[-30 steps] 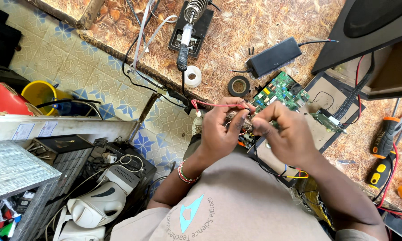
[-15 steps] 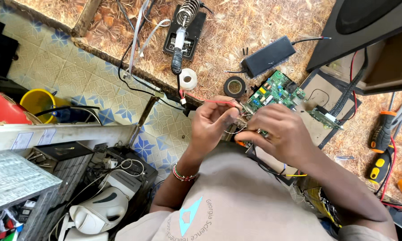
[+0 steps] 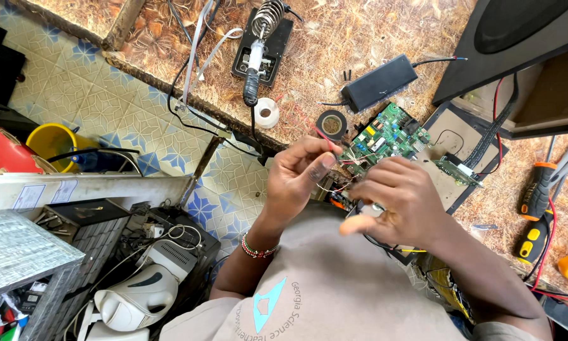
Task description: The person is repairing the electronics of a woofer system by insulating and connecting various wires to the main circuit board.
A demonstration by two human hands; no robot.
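My left hand [image 3: 296, 177], with a bead bracelet at the wrist, pinches a thin red wire [image 3: 313, 131] between thumb and fingertips just in front of a green circuit board [image 3: 385, 136]. My right hand [image 3: 397, 199] is curled next to it, thumb sticking out, closed around thin wires [image 3: 332, 186] that run between the two hands. A small orange part [image 3: 338, 204] shows below the hands. What the right palm covers is hidden.
On the patterned bench lie a soldering iron in its stand [image 3: 257, 60], a white solder reel [image 3: 266, 113], a black tape roll [image 3: 332, 123], a black power adapter [image 3: 378, 82] and a black speaker cabinet [image 3: 517, 38]. Screwdrivers [image 3: 536, 196] lie at the right. A yellow bucket [image 3: 53, 142] stands on the floor.
My hands have drawn slightly apart. The left hand now holds the red wire higher, near the board, and my right thumb has come out from the grip.
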